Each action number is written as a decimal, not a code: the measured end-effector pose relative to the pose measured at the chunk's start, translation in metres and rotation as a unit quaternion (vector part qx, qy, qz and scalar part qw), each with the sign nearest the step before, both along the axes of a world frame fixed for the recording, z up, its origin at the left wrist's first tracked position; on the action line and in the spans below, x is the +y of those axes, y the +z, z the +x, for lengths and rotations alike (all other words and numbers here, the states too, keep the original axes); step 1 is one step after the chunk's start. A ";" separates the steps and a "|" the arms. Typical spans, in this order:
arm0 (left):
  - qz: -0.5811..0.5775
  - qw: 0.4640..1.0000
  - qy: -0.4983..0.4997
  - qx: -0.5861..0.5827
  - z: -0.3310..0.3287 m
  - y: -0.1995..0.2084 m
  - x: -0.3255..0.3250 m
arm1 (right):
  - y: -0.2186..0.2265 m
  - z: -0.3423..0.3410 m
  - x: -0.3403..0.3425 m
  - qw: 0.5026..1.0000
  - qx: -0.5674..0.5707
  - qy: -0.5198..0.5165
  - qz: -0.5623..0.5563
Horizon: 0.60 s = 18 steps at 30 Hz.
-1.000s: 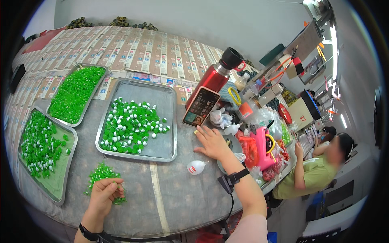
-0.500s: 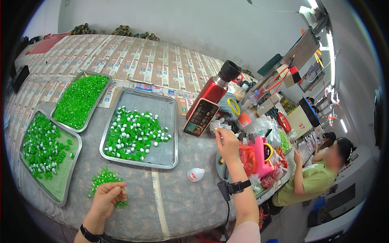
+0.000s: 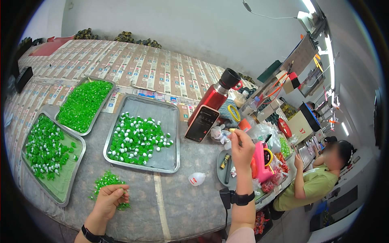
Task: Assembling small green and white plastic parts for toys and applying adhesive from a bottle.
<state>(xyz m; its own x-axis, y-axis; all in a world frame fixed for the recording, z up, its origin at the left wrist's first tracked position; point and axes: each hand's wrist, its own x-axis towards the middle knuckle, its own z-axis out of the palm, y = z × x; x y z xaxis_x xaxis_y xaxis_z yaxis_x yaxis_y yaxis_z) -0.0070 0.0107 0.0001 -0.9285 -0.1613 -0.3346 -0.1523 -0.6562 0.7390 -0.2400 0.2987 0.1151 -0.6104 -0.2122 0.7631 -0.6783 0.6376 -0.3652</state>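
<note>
My left hand rests low at the front of the table, next to a small heap of green pieces. Its thumb and fingers are pressed together; anything between them is too small to make out. Raised over the right side, my right hand pinches a small pale-yellow piece at its fingertips. Close to that hand are a crumpled white tissue and a grey dish with dark stick-like tools. A small white squeeze bottle lies between my hands.
Three metal trays hold small parts: green-and-white ones in the middle tray and left tray, green ones in the back tray. A phone leans on a red thermos. A pink holder stands right; a person sits beyond.
My right hand has shifted right and a little nearer, still pinching the pale-yellow piece, uncovering more of the dish. My left hand has barely moved. The phone's screen now shows a darker picture.
</note>
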 end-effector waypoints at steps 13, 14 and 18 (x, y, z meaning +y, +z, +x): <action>0.001 1.000 -0.001 0.001 0.001 0.000 -0.001 | -0.022 -0.041 0.019 0.936 -0.306 0.013 0.174; 0.000 1.000 -0.002 0.001 0.001 0.000 -0.001 | -0.028 -0.049 0.020 0.940 -0.297 0.010 0.167; 0.000 1.000 -0.006 0.002 0.000 0.000 0.000 | -0.029 -0.062 0.013 0.968 -0.198 -0.042 0.148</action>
